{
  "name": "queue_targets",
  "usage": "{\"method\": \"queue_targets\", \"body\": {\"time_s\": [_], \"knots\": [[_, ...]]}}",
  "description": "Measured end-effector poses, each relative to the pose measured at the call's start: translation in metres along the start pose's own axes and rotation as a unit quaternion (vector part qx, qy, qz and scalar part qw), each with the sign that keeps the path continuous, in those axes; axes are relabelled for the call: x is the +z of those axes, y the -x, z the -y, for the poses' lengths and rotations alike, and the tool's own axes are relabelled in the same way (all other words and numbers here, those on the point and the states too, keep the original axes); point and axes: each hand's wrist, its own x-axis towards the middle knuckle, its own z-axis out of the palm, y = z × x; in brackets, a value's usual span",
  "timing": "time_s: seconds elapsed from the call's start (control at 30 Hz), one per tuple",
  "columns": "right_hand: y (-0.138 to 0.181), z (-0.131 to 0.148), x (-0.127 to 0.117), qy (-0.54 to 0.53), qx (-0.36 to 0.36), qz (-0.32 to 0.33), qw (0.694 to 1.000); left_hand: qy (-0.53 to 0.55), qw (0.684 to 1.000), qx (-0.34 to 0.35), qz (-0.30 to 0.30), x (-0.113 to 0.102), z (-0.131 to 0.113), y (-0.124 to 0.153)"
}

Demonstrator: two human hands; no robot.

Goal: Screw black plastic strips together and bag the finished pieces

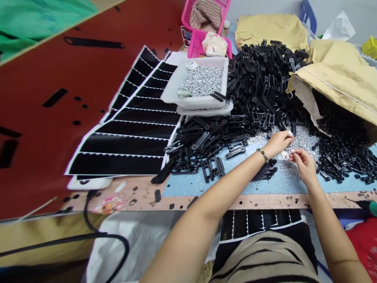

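Observation:
Over a spread of small silver screws and washers (pixel 306 138), both my hands work close together. My left hand (pixel 278 142), with a beaded bracelet at the wrist, has its thumb and fingers pinched. Just below and to the right, my right hand (pixel 305 165) is also pinched, its fingertips almost meeting the left ones. Whatever small part sits between the fingers is too small to name. Black slotted plastic pieces (pixel 266 171) lie under the left wrist. Smaller black link parts (pixel 335 157) are scattered to the right of my right hand.
A large heap of black plastic parts (pixel 259 74) rises behind the hands. White tubs of screws (pixel 173 92) stand left of it. An open paper sack (pixel 338 78) spills black parts at right. Black sticker sheets (pixel 129 135), pink baskets (pixel 194 43) and a green-handled screwdriver (pixel 372 208) are around.

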Motion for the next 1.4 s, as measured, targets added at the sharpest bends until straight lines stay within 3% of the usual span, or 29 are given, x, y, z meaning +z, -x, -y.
{"method": "queue_targets", "body": {"time_s": [0.1, 0.2, 0.37, 0.5, 0.57, 0.7, 0.8, 1.1, 1.3, 1.4], "knots": [[-0.002, -0.003, 0.003, 0.118, -0.054, -0.005, 0.992, 0.025, 0.999, -0.01, -0.031, -0.006, -0.001, 0.004], [-0.009, -0.002, 0.006, 0.246, -0.136, 0.024, 0.96, 0.052, 0.996, -0.017, -0.064, -0.022, 0.0, 0.016], [-0.033, 0.009, 0.038, 0.34, -0.222, 0.188, 0.894, 0.093, 0.989, -0.034, -0.108, -0.058, 0.013, 0.067], [-0.052, 0.017, 0.059, 0.383, -0.261, 0.295, 0.836, 0.047, 0.992, -0.049, -0.108, -0.064, 0.019, 0.116], [-0.055, 0.019, 0.058, 0.365, -0.253, 0.298, 0.845, 0.032, 0.993, -0.049, -0.105, -0.057, 0.02, 0.132], [-0.044, 0.019, 0.046, 0.233, -0.2, 0.225, 0.925, -0.079, 0.993, 0.002, -0.089, -0.036, 0.022, 0.14], [-0.029, 0.018, 0.045, 0.171, -0.185, 0.184, 0.95, -0.18, 0.98, 0.036, -0.08, -0.026, 0.025, 0.136], [-0.018, 0.005, 0.059, 0.271, -0.27, 0.172, 0.908, -0.275, 0.957, 0.041, -0.085, -0.022, 0.022, 0.138], [-0.017, 0.006, 0.053, 0.285, -0.303, 0.186, 0.89, -0.262, 0.958, 0.049, -0.103, -0.012, 0.023, 0.14], [-0.02, 0.013, 0.054, 0.306, -0.302, 0.213, 0.878, -0.262, 0.958, 0.021, -0.113, -0.011, 0.022, 0.142]]}}
